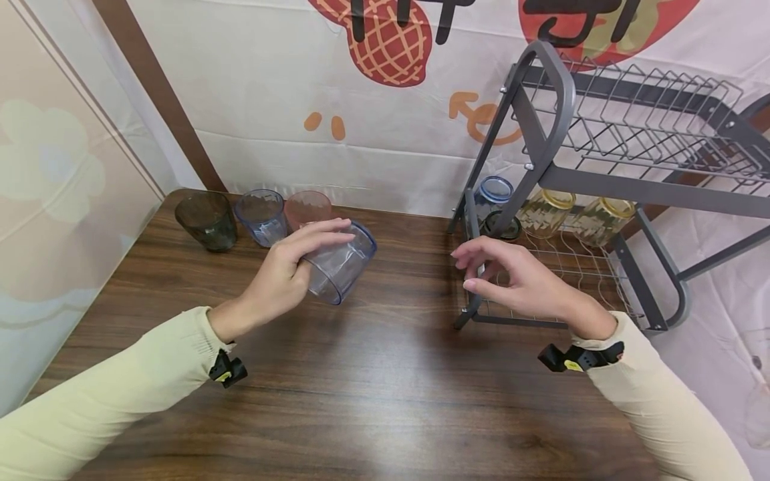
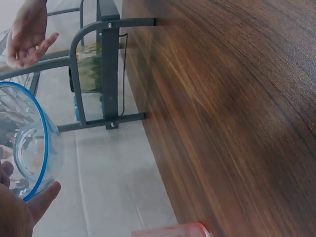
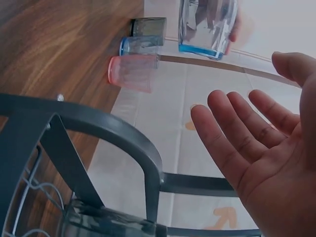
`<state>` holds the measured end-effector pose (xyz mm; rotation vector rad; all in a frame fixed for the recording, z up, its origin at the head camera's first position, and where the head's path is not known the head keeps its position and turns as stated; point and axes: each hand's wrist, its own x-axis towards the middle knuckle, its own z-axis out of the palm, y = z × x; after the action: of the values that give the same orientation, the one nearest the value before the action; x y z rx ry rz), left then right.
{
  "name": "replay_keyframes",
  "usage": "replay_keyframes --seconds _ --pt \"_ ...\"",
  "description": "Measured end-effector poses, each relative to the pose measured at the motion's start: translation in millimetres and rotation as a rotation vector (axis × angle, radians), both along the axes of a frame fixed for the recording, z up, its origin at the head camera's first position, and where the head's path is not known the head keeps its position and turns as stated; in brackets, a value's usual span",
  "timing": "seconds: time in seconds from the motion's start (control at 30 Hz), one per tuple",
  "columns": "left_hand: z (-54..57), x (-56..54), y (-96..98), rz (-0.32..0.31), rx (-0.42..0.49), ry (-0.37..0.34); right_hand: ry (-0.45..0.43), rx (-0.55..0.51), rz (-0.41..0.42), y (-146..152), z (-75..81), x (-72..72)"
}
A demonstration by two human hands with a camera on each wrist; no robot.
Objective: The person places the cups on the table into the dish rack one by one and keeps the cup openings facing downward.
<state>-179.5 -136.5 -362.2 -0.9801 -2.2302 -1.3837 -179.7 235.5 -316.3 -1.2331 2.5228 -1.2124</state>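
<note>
My left hand (image 1: pixel 278 277) grips a clear glass with a blue rim (image 1: pixel 343 262), tilted on its side above the table. The left wrist view shows the blue rim of this glass (image 2: pixel 45 143) with fingers around it. Over by the rack's left end, my right hand (image 1: pixel 511 275) holds nothing, its fingers loosely bent and apart. A pink glass (image 1: pixel 308 208), a blue glass (image 1: pixel 263 217) and a dark grey glass (image 1: pixel 208 220) stand in a row behind the left hand. The left hand partly covers the pink one.
A grey two-tier metal rack (image 1: pixel 556 127) stands at the right. Its lower shelf bears a blue-rimmed glass (image 1: pixel 496 190), a dark glass (image 1: pixel 504 226) and two yellowish glasses (image 1: pixel 546 212). A printed white cloth (image 1: pixel 259 93) hangs behind the brown wooden table (image 1: pixel 373 387).
</note>
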Motion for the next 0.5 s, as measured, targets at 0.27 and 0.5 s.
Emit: replay_keyframes --seconds 0.27,0.5 --pt "1.7 4.2 4.3 0.002 -0.023 0.098 -0.063 -0.041 0.029 -10.4 -6.3 -0.3" --pt "3.9 8.7 8.4 -0.057 -0.053 0.259 -0.113 -0.107 0.071 -18.7 -11.8 -1.4"
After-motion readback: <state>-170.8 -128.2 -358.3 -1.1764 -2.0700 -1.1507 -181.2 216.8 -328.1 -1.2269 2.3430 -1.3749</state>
